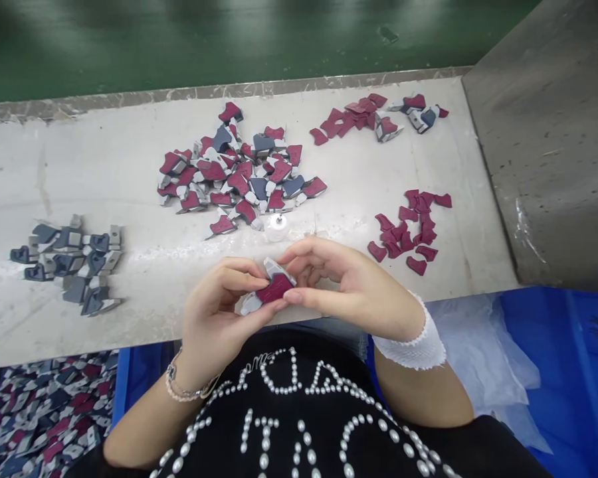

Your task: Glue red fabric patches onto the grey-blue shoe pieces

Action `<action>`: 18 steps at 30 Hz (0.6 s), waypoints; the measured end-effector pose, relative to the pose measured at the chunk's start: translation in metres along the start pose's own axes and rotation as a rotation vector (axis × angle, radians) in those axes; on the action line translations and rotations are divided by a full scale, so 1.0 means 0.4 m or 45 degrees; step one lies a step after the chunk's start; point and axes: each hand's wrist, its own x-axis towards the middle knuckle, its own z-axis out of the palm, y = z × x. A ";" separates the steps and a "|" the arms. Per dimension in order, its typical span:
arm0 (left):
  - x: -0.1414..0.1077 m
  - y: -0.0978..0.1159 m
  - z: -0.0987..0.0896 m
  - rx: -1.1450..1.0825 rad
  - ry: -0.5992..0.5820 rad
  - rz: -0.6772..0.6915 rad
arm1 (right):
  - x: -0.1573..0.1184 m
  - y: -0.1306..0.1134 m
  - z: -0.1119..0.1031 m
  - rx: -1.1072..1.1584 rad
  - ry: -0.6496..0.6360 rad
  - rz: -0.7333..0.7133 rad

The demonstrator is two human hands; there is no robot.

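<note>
Both hands meet over the near edge of the pale table around one small grey and white part with a dark red face (275,288). My left hand (224,299) pinches its left side, thumb below and fingers above. On the right side, my right hand (336,282) is closed on the same part, its thumb pressing the lower right corner of the red face. Just beyond the hands stands a small white round container (276,226) with a dark tip at its top. Behind it lies a pile of red, blue and white parts (239,174).
Grey parts (70,259) lie at the left. Loose red pieces (403,232) are at the right, with more red pieces (351,118) behind. A metal panel (548,133) bounds the right end. Below left, a blue bin (123,385) borders many parts.
</note>
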 end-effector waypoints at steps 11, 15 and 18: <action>0.003 0.007 -0.010 0.221 -0.040 0.232 | 0.006 -0.015 0.022 0.027 -0.041 -0.034; 0.003 0.006 -0.012 0.240 -0.042 0.247 | 0.005 -0.018 0.023 -0.019 -0.034 -0.077; 0.002 0.001 -0.014 0.214 -0.036 0.221 | 0.004 -0.020 0.026 -0.066 -0.019 -0.113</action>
